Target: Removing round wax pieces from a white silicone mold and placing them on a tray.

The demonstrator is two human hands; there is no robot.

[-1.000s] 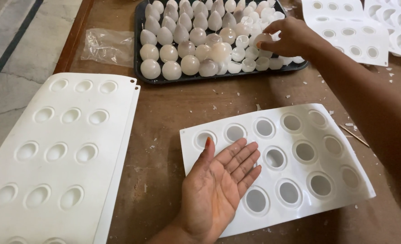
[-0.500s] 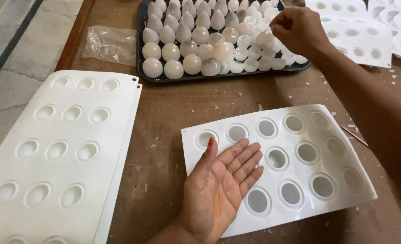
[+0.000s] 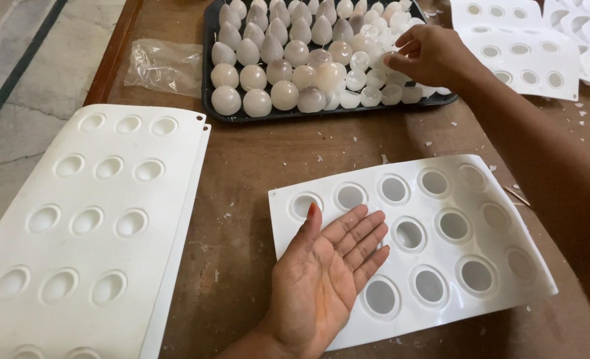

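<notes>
Over brown table, right hand [image 3: 434, 56] pinches tray's white shell [image 3: 382, 61].

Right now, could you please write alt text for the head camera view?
A person's left hand lies palm-up on a white flexible mould sheet with round holes, while the right hand reaches into a black tray of whitish egg-shaped pieces on a brown wooden table. Stacked white moulds lie left.

At my far left lies a crumpled clear plastic bag [image 3: 164, 66]; a second white mould stack [image 3: 82, 226] sits beside me.
</notes>
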